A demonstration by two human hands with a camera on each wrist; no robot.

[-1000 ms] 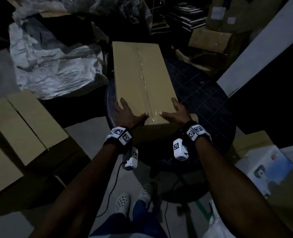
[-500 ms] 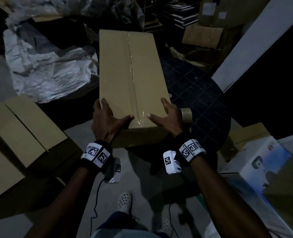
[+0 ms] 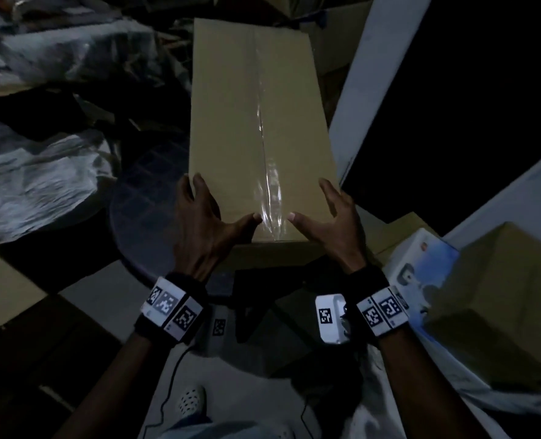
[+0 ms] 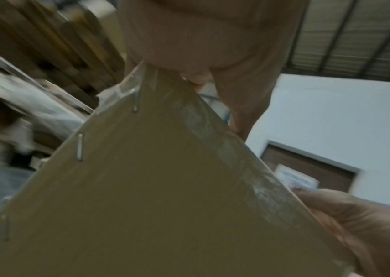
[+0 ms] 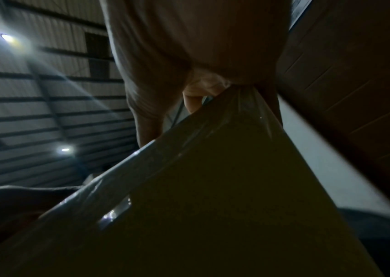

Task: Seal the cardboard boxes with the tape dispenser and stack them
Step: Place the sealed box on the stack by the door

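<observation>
A long cardboard box with clear tape along its top seam is held up off the round table, its far end pointing away from me. My left hand grips its near left corner, thumb on top and fingers down the side. My right hand grips the near right corner the same way. In the left wrist view the box's stapled end face fills the frame under my left hand's palm. The right wrist view shows the box's taped edge below my right hand's palm. No tape dispenser is in view.
The dark round table lies below and left of the box. Crumpled white sheeting covers the floor at left, flat cardboard nearer. A white printed carton and another cardboard box stand at right, by a white wall.
Both hands have lifted the box off the table and swung it to the right. The tape roll seen beside the right hand half a second ago is out of view.
</observation>
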